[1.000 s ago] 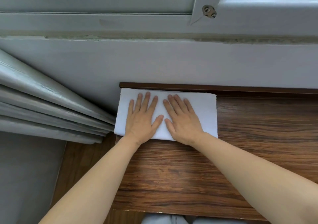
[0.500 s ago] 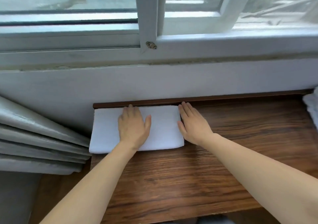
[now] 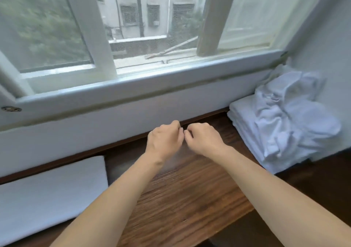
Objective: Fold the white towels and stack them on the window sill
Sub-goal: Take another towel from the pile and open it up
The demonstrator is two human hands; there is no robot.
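Folded towel (image 3: 51,191) at the left edge of the wooden sill (image 3: 186,195): plain white, no pattern. Crumpled towel (image 3: 292,117) at the right end of the sill: white, grey-blue in the creases. Folded towel stack (image 3: 245,117) beneath: white. Wooden sill: dark brown, streaked wood grain, lighter brown toward the near edge. Window frame (image 3: 133,87): glossy white. Wall below the window (image 3: 95,131): matt white. Building outside (image 3: 152,5): pale grey, dark window openings. Foliage outside (image 3: 41,24): green.

Folded towel (image 3: 51,191) left; crumpled pile (image 3: 284,121) right.
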